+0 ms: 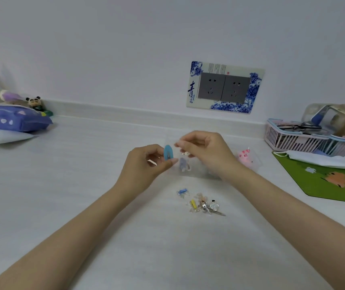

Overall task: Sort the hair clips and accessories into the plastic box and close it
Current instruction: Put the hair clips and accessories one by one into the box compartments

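My left hand (144,164) pinches a blue oval hair clip (168,152) upright, above the left side of the clear plastic box (196,171). Over the same box my right hand (206,152) has its fingers curled; a small pale item shows just under its fingertips, and I cannot tell whether it holds it. A bluish accessory (184,164) lies inside the box, and a pink one (244,156) sits in its right part. Nearer to me, a small pile of clips (204,205) and a blue mini clip (182,191) lie on the white table.
A purple pouch (10,119) and bottles sit at the far left. At the right are a pink basket (299,139) with glasses, a face mask (322,159) and a green mat (330,181). A wall socket (224,87) is behind.
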Demonstrator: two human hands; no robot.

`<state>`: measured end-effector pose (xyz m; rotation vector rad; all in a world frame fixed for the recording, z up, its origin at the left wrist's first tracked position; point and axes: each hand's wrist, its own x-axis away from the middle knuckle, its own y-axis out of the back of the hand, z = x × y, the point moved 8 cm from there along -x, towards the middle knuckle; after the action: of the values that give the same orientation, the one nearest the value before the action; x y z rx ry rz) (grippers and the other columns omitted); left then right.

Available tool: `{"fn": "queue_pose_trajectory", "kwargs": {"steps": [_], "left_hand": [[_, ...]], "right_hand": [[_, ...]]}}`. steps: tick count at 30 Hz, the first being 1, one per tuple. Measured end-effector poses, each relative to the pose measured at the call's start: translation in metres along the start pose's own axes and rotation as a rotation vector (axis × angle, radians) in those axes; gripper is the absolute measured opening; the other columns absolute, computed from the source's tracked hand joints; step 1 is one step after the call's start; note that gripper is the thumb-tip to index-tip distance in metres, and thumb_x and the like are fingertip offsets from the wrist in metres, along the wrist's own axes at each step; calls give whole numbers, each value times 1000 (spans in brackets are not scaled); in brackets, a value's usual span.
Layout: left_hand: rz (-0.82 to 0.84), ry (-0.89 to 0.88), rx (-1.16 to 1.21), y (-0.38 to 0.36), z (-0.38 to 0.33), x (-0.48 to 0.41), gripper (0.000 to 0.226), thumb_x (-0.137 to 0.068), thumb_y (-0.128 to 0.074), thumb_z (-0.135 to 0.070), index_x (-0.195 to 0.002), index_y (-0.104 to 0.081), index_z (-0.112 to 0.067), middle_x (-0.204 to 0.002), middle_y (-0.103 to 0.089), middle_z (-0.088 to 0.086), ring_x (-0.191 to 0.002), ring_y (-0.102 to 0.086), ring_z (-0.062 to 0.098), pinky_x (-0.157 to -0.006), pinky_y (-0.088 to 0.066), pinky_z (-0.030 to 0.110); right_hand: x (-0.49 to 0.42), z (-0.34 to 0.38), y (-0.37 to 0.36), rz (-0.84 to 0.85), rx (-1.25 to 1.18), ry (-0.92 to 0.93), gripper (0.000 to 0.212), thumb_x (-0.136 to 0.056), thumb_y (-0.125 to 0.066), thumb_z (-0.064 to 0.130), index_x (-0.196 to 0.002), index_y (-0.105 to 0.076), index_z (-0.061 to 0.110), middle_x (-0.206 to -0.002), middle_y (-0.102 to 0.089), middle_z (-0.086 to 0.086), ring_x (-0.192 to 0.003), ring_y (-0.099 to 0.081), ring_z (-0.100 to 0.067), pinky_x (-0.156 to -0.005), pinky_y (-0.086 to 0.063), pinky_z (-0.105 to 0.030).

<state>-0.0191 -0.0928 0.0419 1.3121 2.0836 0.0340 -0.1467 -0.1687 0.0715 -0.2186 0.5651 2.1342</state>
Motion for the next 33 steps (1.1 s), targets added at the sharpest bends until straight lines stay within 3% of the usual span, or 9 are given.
{"fn": "queue_pose_trajectory", "kwargs": {"steps": [4, 8, 11, 14, 16, 20, 26, 29, 33], "left_hand": [[-12, 50, 12, 5, 9, -7, 17, -73, -78, -27, -65, -69, -14, -68, -70, 12, -56, -53, 14, -54, -39, 15], [27, 42, 5, -1, 9, -8, 15, -74, -77, -23, -66, -71, -12, -62, -68, 2, -52, -46, 6, -52, -36, 11], [-54, 41, -7, 6, 13, -11, 9, -75, -75, -27, -76, -70, -19, -66, -62, -8, -56, -46, 5, -54, -37, 12], [-100, 44, -78, 12, 19, -10, 28, -75, -74, -33, -101, -63, -29, -89, -61, -13, -73, -52, 6, -63, -42, 13], [-86, 19, -120, 11, 18, -8, 37, -75, -73, -34, -109, -59, -31, -98, -58, -15, -83, -52, 6, -68, -42, 12], [-15, -17, -134, 2, 14, -3, 37, -76, -73, -34, -110, -57, -31, -101, -58, -15, -87, -53, 6, -71, -42, 13], [255, -41, -194, -22, 13, 7, 27, -75, -73, -42, -100, -67, -33, -93, -62, -14, -82, -54, 10, -67, -42, 15], [425, -4, -301, -41, 18, 17, 31, -74, -72, -48, -101, -68, -34, -96, -62, -16, -81, -53, 4, -68, -42, 14], [468, 33, -345, -50, 23, 22, 26, -73, -73, -46, -96, -70, -34, -94, -65, -14, -78, -55, 7, -73, -47, 24]], "right_hand": [[-14, 7, -11, 124, 95, 37, 16, -80, -70, 23, -94, -72, 15, -94, -73, 4, -81, -62, -4, -73, -50, -15], [-13, 5, -28, 197, 186, 78, 12, -78, -72, 25, -78, -73, 13, -78, -70, 6, -70, -60, -4, -71, -48, -19], [-27, 5, -19, 109, 139, 65, 10, -80, -71, 20, -82, -73, 11, -77, -69, 6, -68, -59, -1, -69, -47, -19], [-47, 0, 3, -71, 19, -15, 15, -81, -70, 16, -91, -70, 4, -74, -68, 1, -54, -59, 6, -56, -44, -6], [-57, -13, 8, -91, 96, -79, 17, -81, -71, 17, -93, -69, 6, -71, -67, -2, -52, -60, 4, -51, -42, -5], [-62, -39, 8, -20, 370, -137, 18, -79, -71, 24, -95, -68, 17, -84, -70, -1, -80, -64, -15, -68, -48, -20], [-17, -10, 24, -48, 328, 71, 7, -82, -68, 19, -90, -70, 18, -88, -69, 9, -73, -57, -1, -69, -46, -18], [19, -19, 17, 95, 299, 45, 2, -81, -70, 18, -82, -71, 18, -82, -70, 2, -70, -56, -3, -68, -43, -16], [39, -48, 17, 119, 299, -43, 2, -80, -71, 25, -81, -70, 26, -85, -70, 1, -72, -54, -4, -67, -42, -13]]}}
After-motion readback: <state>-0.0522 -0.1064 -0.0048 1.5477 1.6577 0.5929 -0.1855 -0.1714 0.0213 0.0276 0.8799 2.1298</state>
